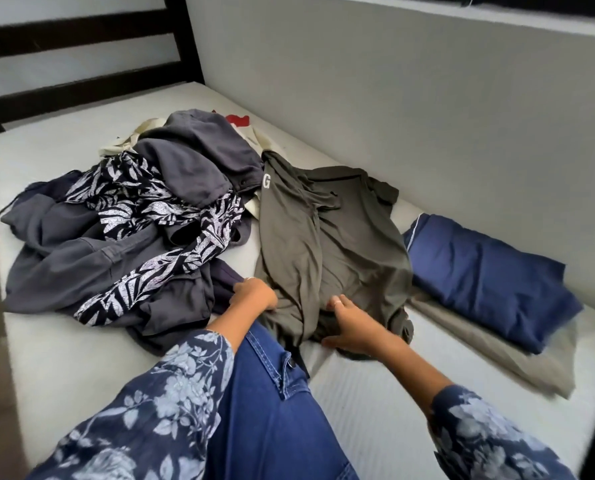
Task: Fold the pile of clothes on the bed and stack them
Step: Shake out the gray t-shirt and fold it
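Step in hand: the olive shirt [327, 244] is being drawn from the pile [133, 216] for folding. It lies mid-bed, the pile at its 9 o'clock, folded navy cloth [490, 278] at its 3 o'clock. Left hand [254, 294] grips the hem, fingers curled; right hand [349, 329] rests on it, fingers relaxed. Next move, by judgement: spread the shirt flat on the mattress [375, 403].

Head view looks down, close over bed [64, 368].
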Motion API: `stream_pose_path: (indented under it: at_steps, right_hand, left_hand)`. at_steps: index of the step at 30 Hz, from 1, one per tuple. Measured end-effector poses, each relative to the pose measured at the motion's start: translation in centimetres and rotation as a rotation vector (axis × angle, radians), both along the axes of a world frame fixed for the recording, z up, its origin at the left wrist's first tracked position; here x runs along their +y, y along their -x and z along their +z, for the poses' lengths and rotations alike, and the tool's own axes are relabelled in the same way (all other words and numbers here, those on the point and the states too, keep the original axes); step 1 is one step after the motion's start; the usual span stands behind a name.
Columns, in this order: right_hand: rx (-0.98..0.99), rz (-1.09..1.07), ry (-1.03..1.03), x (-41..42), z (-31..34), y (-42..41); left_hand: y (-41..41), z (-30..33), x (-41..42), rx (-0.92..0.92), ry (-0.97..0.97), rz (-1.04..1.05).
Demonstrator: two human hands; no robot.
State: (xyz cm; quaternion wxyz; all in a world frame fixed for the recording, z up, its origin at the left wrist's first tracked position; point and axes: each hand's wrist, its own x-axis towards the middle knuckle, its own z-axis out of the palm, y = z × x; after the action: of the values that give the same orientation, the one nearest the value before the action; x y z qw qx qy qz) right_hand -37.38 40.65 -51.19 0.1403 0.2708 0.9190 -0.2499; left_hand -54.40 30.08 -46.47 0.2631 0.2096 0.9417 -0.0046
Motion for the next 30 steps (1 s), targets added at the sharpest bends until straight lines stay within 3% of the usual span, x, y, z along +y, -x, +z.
stream_pose_path:
  at_steps: [5,9,11,13,15,17,19,21,24,30]
  right_hand:
    - [0.184,0.009,-0.246,-1.3,-1.2,-1.6]
    - [0.223,-0.097,-0.057,0.4,2.0,-0.6]
    - [0.104,-0.032,0.037,1.2,3.8,-0.3]
    - [-0.124,0.019,0.211,1.5,5.1,-0.3]
    - [-0.259,-0.061,0.376,1.6,5.8,-0.6]
    - [-0.143,-0.206,0.273,2.4,5.8,-1.6]
    - [-0.068,-0.353,-0.012,3.6,5.3,-3.6]
    - [-0.069,-0.530,-0.184,4.6,4.5,-5.8]
    - [-0.066,-0.696,-0.131,4.8,3.2,-7.9]
    - [0.061,-0.639,-0.094,4.5,0.6,-7.0]
  left_hand:
    - [-0.1,0.3,0.0,-0.074,-0.110,0.088]
    - [-0.5,1.9,-0.3,-0.292,-0.398,0.082]
    - [-0.7,2.9,-0.6,-0.381,-0.322,0.036]
    - [-0.5,3.5,-0.7,-0.268,-0.060,-0.090]
    - [-0.4,4.0,-0.7,-0.076,0.089,-0.220]
    - [-0.4,4.8,0.0,0.143,0.127,-0.342]
    - [-0.6,5.4,1.1,0.284,0.127,-0.433]
    - [-0.9,5.8,2.6,0.321,0.129,-0.465]
    - [-1.5,5.7,4.8,0.297,0.132,-0.480]
    - [-3.0,5.6,9.5,0.193,0.044,-0.455]
